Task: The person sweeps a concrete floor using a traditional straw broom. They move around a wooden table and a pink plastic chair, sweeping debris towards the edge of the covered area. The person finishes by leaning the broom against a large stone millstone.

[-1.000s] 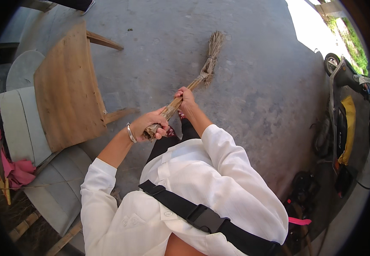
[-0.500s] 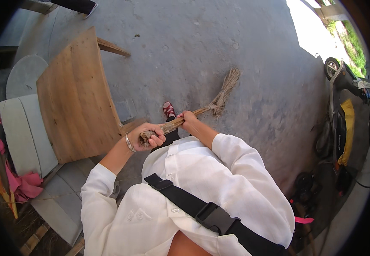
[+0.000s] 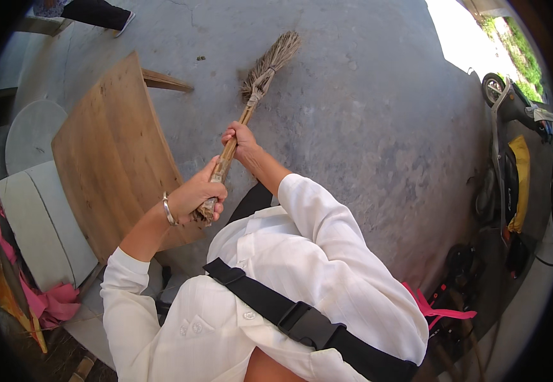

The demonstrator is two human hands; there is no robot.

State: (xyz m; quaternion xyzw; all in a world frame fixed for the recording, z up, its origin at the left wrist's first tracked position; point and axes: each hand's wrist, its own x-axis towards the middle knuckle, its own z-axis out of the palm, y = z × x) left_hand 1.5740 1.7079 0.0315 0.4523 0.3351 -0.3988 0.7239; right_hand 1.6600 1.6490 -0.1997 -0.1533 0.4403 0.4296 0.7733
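A straw broom [image 3: 248, 113] slants across the middle, its bristle head up and to the right over the grey concrete floor [image 3: 353, 114]. My left hand [image 3: 203, 194], with a silver bangle at the wrist, is wrapped round the thick top end of the handle. Farther along the handle, nearer the bristles, my right hand [image 3: 241, 139] grips it too. Whether the bristle tips touch the floor, I cannot tell. Just left of my left hand is the edge of a wooden table [image 3: 114, 153].
White padded boards [image 3: 47, 223] and a pink cloth [image 3: 53, 305] lie left of the table. Along the right side stands a scooter [image 3: 512, 172] with a yellow cover. Another person's leg [image 3: 98, 14] shows at the far left. Pink strips [image 3: 442, 312] hang near my right side.
The broom has swung from pointing right to pointing up and away, its head moving left and farther out. My right hand has moved forward and left; both hands keep their grip.
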